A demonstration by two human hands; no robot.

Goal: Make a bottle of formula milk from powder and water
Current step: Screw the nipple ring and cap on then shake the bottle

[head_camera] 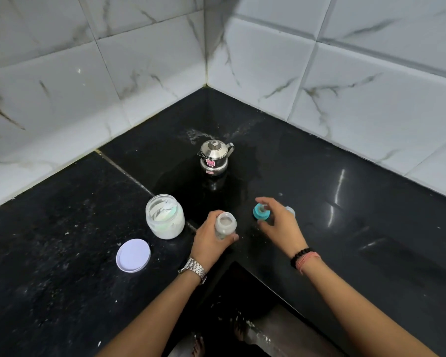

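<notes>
Left hand grips the bottle at frame centre, fingers wrapped round its body, thumb on the near side. Bottle is upright on the black surface, mouth open, whitish contents visible inside.

Right hand, right of centre, pinches the teal teat ring between thumb and fingertips, just right of the bottle and not touching it. Can't tell if the ring is lifted or resting on the surface. A small clear cap shows just behind the right hand, partly hidden.

Powder jar stands open left of the bottle, near it but apart, white powder in the lower part. Its white lid lies flat on the surface, lower left of the jar.

Steel kettle, lid on, stands further back toward the corner, above centre, well apart from the rest.

Watch on left wrist, bead bracelet on right. White marbled tiles fill the upper frame.
</notes>
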